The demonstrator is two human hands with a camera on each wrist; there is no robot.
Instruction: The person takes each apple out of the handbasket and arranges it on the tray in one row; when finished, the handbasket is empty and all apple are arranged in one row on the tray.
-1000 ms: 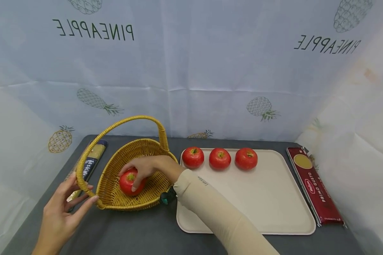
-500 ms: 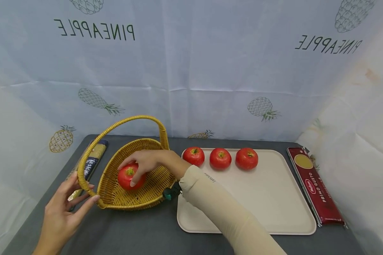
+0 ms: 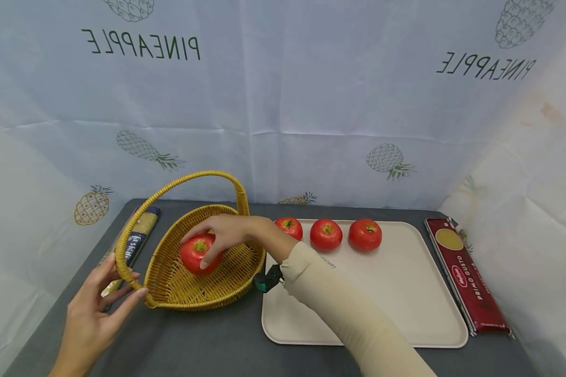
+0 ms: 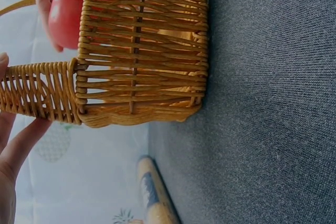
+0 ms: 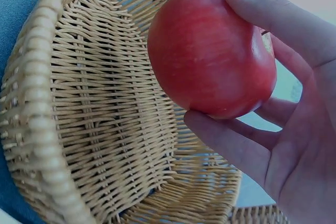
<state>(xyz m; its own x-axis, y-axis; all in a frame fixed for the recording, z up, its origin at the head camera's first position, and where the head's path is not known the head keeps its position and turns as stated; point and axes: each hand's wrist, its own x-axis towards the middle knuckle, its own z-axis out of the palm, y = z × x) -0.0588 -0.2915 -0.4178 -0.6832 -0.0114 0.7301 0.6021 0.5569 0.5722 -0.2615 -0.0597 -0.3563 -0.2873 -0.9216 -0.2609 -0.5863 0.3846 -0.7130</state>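
A yellow wicker basket (image 3: 188, 293) with a tall arched handle (image 3: 184, 179) stands on the left half of the table. My left hand (image 3: 91, 314) holds the left foot of this handle between thumb and fingers. Over the basket, my right hand (image 3: 233, 230) grips a red apple (image 3: 195, 259) from above, stem up. Its thumb and fingers press opposite sides of the apple in the right wrist view, with the woven floor showing below. From the left wrist view, the apple (image 4: 65, 17) stands partly above the basket's rim, the rest behind the wicker wall.
Right of the basket lies a cream tray (image 3: 382, 293), with three red apples (image 3: 325, 234) in a row along its far edge. A dark red packet (image 3: 467, 277) lies beyond the tray's right side. Behind the basket handle at left is a blue and yellow packet (image 3: 141, 230).
My right hand has lifted the apple from low in the basket and shifted it slightly right, its forearm moving right too. The left hand stays at the handle.
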